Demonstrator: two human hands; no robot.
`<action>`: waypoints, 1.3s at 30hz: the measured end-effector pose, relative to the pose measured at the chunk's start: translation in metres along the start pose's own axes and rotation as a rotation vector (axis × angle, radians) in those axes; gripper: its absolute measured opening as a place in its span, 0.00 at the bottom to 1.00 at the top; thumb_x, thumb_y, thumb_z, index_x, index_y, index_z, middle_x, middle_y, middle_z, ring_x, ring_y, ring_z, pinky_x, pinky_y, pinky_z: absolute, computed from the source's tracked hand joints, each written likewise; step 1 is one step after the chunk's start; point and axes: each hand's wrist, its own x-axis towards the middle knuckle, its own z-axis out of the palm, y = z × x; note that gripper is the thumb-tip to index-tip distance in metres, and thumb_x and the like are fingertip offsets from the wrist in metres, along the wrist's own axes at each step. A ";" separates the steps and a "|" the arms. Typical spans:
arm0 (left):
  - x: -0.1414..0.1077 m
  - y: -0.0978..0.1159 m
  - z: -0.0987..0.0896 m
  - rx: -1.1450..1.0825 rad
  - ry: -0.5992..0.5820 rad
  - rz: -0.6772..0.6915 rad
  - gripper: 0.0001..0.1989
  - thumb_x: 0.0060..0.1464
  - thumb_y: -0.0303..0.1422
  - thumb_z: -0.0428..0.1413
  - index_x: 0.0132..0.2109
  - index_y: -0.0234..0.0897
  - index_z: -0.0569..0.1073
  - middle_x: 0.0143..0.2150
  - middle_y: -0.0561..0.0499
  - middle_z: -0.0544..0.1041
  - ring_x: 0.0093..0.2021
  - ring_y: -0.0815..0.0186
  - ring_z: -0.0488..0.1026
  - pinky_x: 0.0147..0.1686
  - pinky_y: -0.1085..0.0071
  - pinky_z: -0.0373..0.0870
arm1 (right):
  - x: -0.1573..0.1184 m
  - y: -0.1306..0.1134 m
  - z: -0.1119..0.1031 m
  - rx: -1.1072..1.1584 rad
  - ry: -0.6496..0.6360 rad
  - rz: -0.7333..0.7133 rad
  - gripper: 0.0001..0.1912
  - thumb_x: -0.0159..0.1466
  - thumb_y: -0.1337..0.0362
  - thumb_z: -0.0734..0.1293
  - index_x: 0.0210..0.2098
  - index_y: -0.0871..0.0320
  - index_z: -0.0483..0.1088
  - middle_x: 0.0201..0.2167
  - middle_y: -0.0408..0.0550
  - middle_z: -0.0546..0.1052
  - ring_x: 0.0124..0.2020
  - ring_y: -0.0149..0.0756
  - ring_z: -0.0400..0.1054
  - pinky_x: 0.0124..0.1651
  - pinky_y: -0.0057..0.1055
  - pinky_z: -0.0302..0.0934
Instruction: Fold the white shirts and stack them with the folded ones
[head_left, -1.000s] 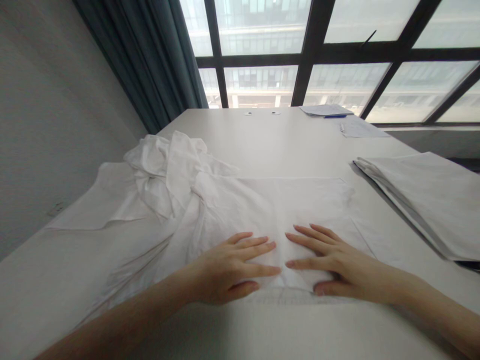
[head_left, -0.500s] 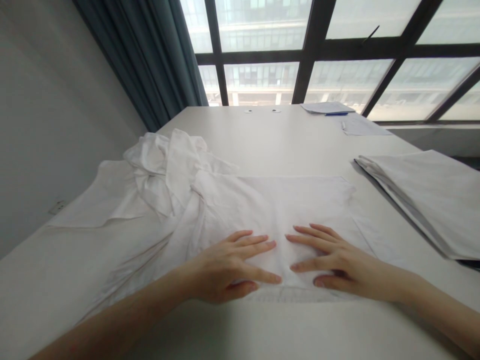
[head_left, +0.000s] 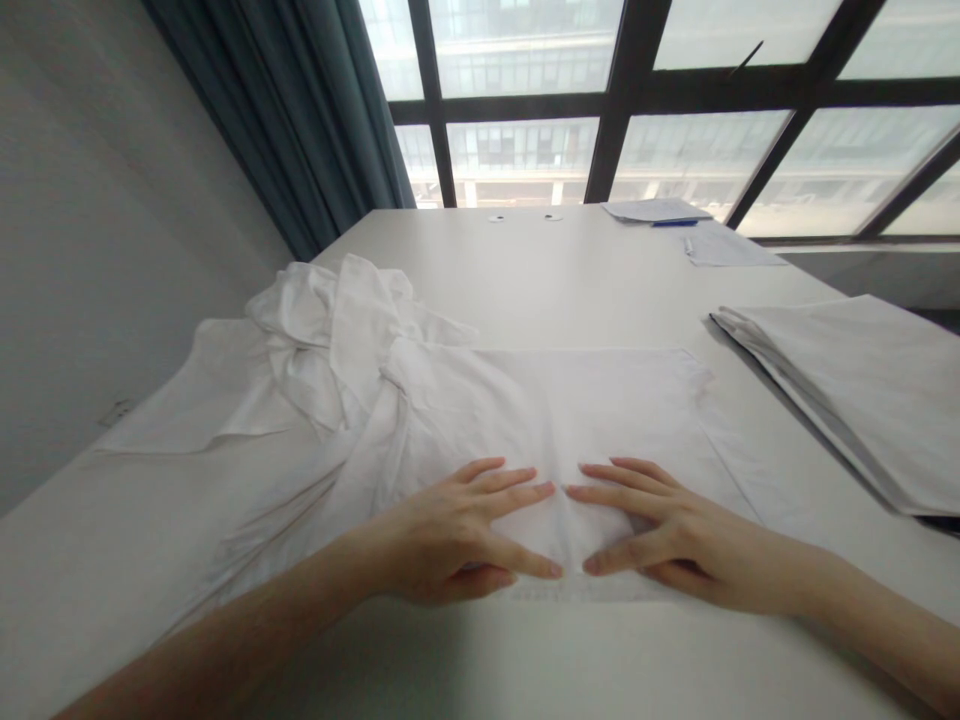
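Observation:
A white cloth garment (head_left: 600, 400) lies spread across the table in front of me, its right part smooth and its left part rumpled into a heap (head_left: 337, 320). My left hand (head_left: 465, 530) rests on the flat part with fingers spread. Opposite it, my right hand (head_left: 675, 530) presses on the same fabric, fingers apart and its thumb partly tucked under. A small vertical ridge in the cloth runs between my fingertips. The garment's near edge shows just below both hands.
On the right lies a folded white cloth (head_left: 862, 390) with a dark edge beneath it. Paper sheets (head_left: 656, 211) and a blue pen (head_left: 673, 224) are at the far right of the white table (head_left: 480, 270). Behind are a blue curtain (head_left: 300, 110) and windows.
My right hand has shifted slightly left, its fingertips nearer to my left hand, and the cloth between them has bunched a little. My left hand has stayed nearly still.

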 end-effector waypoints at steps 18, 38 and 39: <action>0.000 0.003 0.003 0.063 -0.011 0.037 0.23 0.61 0.33 0.53 0.61 0.58 0.67 0.72 0.48 0.53 0.69 0.48 0.55 0.65 0.46 0.50 | -0.002 0.007 0.001 0.281 0.092 0.030 0.17 0.71 0.64 0.59 0.51 0.44 0.76 0.64 0.44 0.67 0.69 0.42 0.49 0.69 0.52 0.42; 0.002 0.003 0.001 -0.009 -0.077 -0.003 0.33 0.66 0.47 0.46 0.71 0.41 0.49 0.72 0.46 0.54 0.72 0.56 0.48 0.69 0.56 0.40 | 0.005 0.002 0.010 -0.020 0.180 0.093 0.21 0.71 0.62 0.60 0.62 0.47 0.65 0.65 0.46 0.64 0.67 0.40 0.55 0.67 0.46 0.51; 0.002 0.003 0.001 0.002 -0.071 -0.010 0.32 0.65 0.47 0.47 0.71 0.42 0.51 0.72 0.45 0.53 0.71 0.55 0.49 0.69 0.55 0.41 | 0.005 0.002 0.010 -0.014 0.187 0.091 0.21 0.71 0.62 0.60 0.62 0.47 0.65 0.65 0.46 0.65 0.67 0.40 0.55 0.67 0.46 0.51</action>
